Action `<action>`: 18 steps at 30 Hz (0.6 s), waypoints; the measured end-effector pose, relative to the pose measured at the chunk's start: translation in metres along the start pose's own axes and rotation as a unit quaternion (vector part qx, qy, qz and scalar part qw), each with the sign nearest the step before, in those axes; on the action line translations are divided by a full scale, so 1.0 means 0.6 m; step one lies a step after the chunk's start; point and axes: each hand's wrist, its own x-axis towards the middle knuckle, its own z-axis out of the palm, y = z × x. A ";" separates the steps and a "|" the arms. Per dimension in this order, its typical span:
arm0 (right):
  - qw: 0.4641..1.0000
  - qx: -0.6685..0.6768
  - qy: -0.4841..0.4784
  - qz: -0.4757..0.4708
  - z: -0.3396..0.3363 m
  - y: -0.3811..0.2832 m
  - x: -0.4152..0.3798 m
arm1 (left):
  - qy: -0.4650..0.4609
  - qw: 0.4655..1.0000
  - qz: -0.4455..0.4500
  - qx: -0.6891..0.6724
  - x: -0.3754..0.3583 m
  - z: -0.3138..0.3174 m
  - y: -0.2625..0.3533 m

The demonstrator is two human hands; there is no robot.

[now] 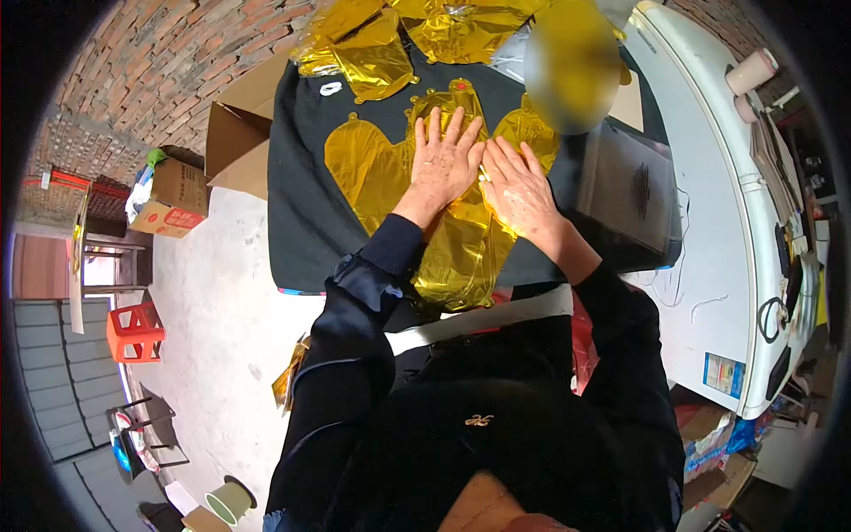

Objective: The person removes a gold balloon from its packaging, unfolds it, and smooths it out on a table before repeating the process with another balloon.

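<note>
A flat gold foil balloon (363, 168) with rounded lobes is spread on the black cloth (301, 204) in front of me. My left hand (446, 164) lies on its middle, palm down with the fingers spread. Close beside it, my right hand (523, 191) also presses flat on the foil, fingers stretched out and slanting toward the left one. A small white bit shows by the right thumb, too small to name. The foil's lower part hangs toward my body, creased and shiny.
More gold foil pieces (377, 53) lie at the table's far edge, near a small white loop (331, 89). On the right are a clear plastic packet (628, 191) and a white appliance (709, 222). Cardboard boxes (235, 146) and a red stool (136, 332) stand left.
</note>
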 end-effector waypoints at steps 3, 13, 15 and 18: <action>1.000 0.010 0.018 0.001 -0.013 -0.009 -0.017 | -0.010 1.000 0.002 0.009 0.000 -0.003 0.000; 0.983 0.047 0.146 0.097 -0.033 0.071 -0.050 | -0.057 0.998 -0.006 0.024 0.003 -0.007 -0.001; 0.981 -0.049 0.071 0.171 -0.049 0.095 -0.031 | -0.057 0.998 -0.004 0.023 -0.001 -0.003 -0.001; 0.962 -0.129 0.026 0.241 -0.041 0.115 -0.005 | -0.068 0.998 -0.007 0.009 0.003 -0.003 -0.003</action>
